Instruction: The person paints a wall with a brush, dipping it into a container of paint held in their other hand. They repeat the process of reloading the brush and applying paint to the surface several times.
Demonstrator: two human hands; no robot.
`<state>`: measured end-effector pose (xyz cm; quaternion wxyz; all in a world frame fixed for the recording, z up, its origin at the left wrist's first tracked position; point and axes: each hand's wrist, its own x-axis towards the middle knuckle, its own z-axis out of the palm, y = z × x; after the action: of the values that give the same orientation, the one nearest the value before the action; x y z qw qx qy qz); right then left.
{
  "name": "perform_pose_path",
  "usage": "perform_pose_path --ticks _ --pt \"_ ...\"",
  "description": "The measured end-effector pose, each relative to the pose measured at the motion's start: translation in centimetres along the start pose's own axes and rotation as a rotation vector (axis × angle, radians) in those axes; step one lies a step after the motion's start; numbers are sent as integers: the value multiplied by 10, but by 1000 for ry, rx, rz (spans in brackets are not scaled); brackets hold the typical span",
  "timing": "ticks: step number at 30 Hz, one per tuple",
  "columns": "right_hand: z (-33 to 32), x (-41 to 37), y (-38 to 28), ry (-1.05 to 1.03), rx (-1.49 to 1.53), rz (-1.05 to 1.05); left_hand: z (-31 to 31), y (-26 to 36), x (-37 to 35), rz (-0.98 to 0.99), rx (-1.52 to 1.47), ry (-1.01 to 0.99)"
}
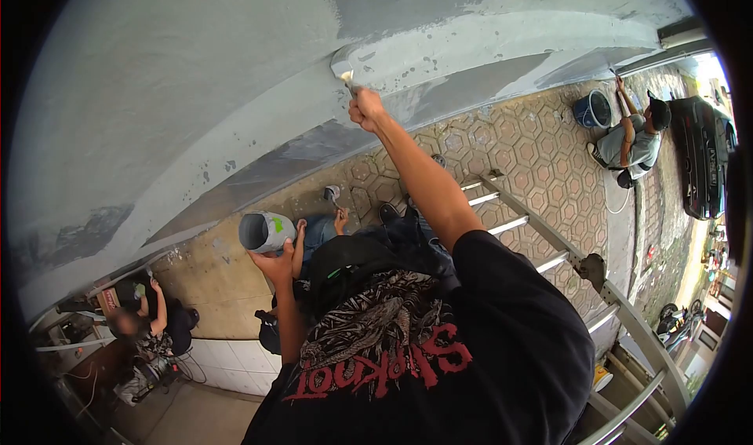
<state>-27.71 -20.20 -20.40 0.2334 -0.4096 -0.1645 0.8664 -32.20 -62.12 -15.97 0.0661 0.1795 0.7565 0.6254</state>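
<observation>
My right hand (365, 110) is closed around the handle of a paintbrush (343, 67), whose bristles meet the grey painted wall (259, 45) at the top. Patches of lighter and darker grey cover that wall. Lower and to the left, my left hand (276, 265) grips a paint container (271, 231) from beneath and the side. Grey coats the container, with a bright green mark on its side. Its open mouth faces left in the view, and the paint level inside cannot be made out.
A metal ladder (561, 245) runs down the right side over hexagonal paving (510, 143). Below me, another person's hand (341, 220) holds a brush. One person (634, 143) works beside a dark bucket (592, 110); another (157, 327) is lower left. A black car (698, 158) stands far right.
</observation>
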Motion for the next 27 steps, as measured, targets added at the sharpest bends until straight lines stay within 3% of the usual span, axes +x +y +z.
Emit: perform_pose_path --ticks 2,5,7,8,9,11,14,15,17,21,23,27 --pt "-14 -21 8 -38 -123 10 4 2 2 10 -2 -25" --pt "-27 -30 12 147 108 -130 7 2 6 42 -29 -29" --pt "-25 -17 3 289 317 -391 6 2 6 53 -5 -37" --pt "-21 -7 -8 277 277 -486 4 3 6 62 21 -43" --pt "-15 5 -19 275 280 -485 2 3 5 65 23 -43" --pt "-4 23 -34 56 208 -283 -4 4 2 39 14 -34" --pt "12 9 -35 28 155 -196 -10 -7 -2 31 11 8" --pt "2 6 -36 30 157 -201 -9 -5 -4 32 8 3" --pt "-29 -5 -41 -64 -82 3 -4 0 -7 -53 -14 -1" --pt "-43 -31 -38 32 -17 -87 3 -6 0 1 -26 -85" --pt "-31 -28 -29 205 183 -279 9 0 -1 -31 -22 -74" --pt "0 -7 -28 325 392 -481 14 9 0 -2 -45 -41"
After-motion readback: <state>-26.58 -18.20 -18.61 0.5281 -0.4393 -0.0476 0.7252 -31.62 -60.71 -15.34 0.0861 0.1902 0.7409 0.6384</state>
